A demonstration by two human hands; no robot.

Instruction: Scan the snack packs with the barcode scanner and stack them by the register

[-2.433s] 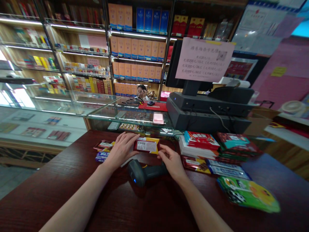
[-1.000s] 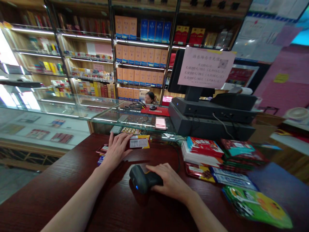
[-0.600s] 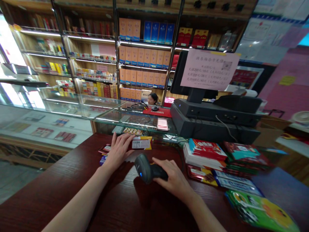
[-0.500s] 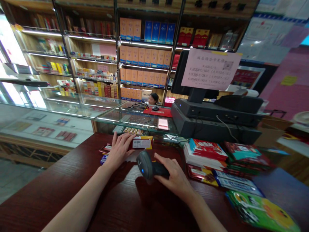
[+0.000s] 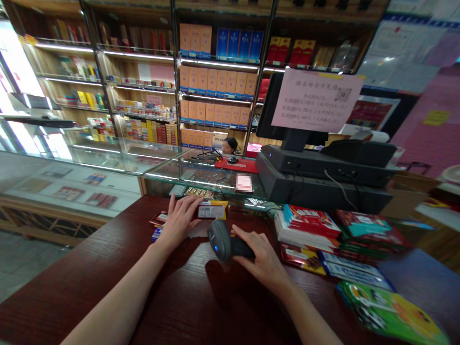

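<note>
My left hand (image 5: 179, 220) grips a small red and yellow packet (image 5: 213, 209) with a white barcode label, holding it just above the dark wooden counter (image 5: 108, 268). My right hand (image 5: 258, 261) is wrapped round the handle of a dark grey barcode scanner (image 5: 223, 241), lifted off the counter. The scanner's head, with a blue light, sits just below and in front of the packet. A few flat packets (image 5: 158, 225) lie under and behind my left hand.
Stacks of snack packets (image 5: 309, 223) lie to the right, with a green and yellow bag (image 5: 391, 311) nearer me. A black register with monitor and pink notice (image 5: 316, 103) stands behind. A glass display case (image 5: 108, 158) runs left; shelves of boxes fill the back wall.
My right hand left the packet, closed round the scanner lying on the counter, and raised it toward the packet. My left hand kept hold of the packet with its label up.
</note>
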